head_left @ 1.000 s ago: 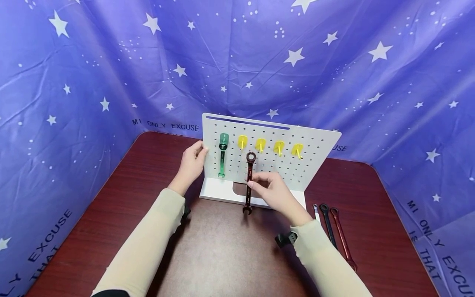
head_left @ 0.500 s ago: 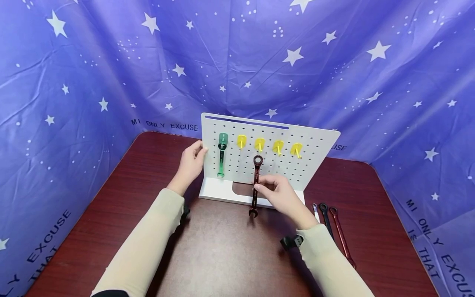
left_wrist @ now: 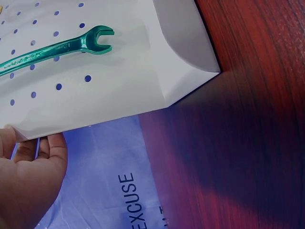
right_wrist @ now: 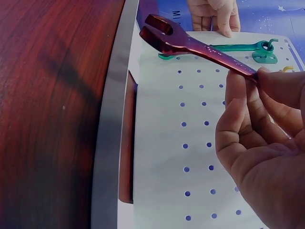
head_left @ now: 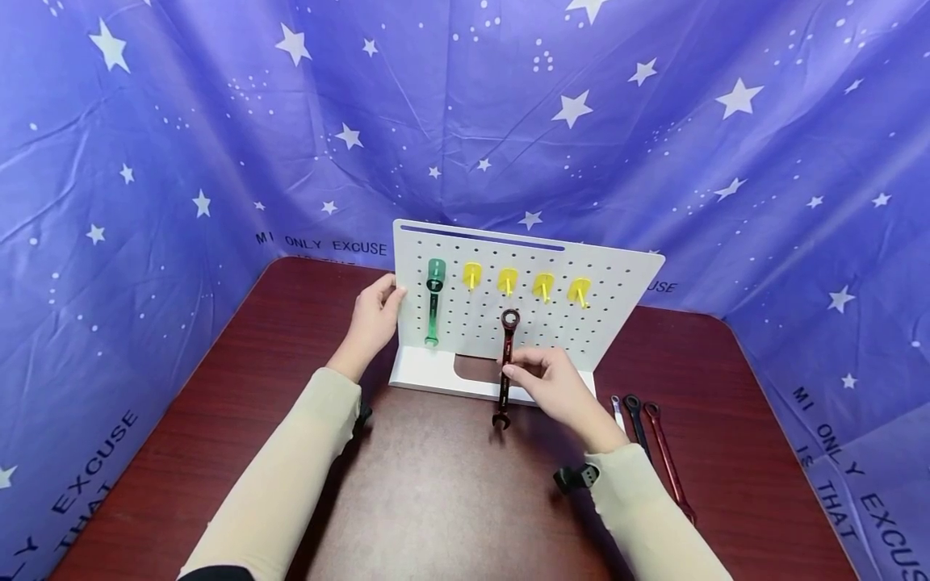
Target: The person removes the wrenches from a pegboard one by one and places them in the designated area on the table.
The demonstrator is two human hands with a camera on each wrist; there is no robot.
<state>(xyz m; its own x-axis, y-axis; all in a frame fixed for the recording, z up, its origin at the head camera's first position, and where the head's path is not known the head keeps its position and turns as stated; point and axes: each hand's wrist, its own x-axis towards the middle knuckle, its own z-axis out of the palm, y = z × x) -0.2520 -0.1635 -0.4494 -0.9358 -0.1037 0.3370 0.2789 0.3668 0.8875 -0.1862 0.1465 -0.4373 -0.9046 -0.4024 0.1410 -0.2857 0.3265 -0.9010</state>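
Observation:
My left hand (head_left: 375,321) grips the left edge of a white pegboard (head_left: 538,250), thumb in front and fingers behind, as the left wrist view (left_wrist: 33,171) confirms. Between thumb and fingers, my right hand (head_left: 555,387) pinches a dark red ratchet wrench (head_left: 506,355) at mid-shaft. It stands nearly upright in front of the board, ring end up and open jaw down. A green wrench (head_left: 433,311) hangs from the green hook (head_left: 436,268) at the board's left. Several yellow hooks, the first being a bare yellow hook (head_left: 472,276), run in a row to its right.
On the dark red table (head_left: 429,484), right of the board, lie a silver wrench (head_left: 617,410), a black wrench (head_left: 636,420) and a red wrench (head_left: 668,460), partly behind the right sleeve. A blue star-patterned curtain (head_left: 465,105) surrounds the table.
My right hand has moved the dark red wrench a little to the right and down, toward me. The left hand stays on the board's edge, and the green wrench hangs as before.

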